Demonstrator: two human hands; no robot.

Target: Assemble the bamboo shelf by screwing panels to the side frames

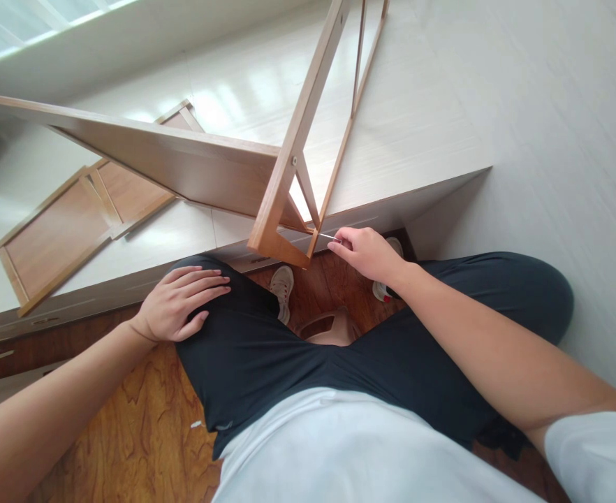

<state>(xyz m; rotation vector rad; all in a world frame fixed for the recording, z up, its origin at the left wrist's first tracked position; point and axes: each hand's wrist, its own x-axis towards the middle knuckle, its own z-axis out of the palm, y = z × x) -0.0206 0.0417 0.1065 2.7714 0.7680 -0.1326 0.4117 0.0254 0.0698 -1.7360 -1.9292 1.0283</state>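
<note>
My right hand (pixel 365 253) pinches a thin metal rod (pixel 329 237), like the shaft of a hex key. Its far end meets the lower corner of a wooden frame (pixel 308 105); whether it sits in a hole is too small to tell. The frame stands tilted on the white ledge, its near end jutting past the edge. Joined to it is a long wooden panel (pixel 182 150), which slants away to the left. On my left knee my left hand (pixel 179 300) lies flat, fingers stretched out and holding nothing.
Flat wooden framed panels (pixel 56 234) lie on the white ledge (pixel 407 147), behind and left of the long panel. Below the ledge's front edge are my shoes (pixel 281 290) and a brown object with an opening (pixel 334 328). The wooden floor (pixel 145 426) shows at lower left.
</note>
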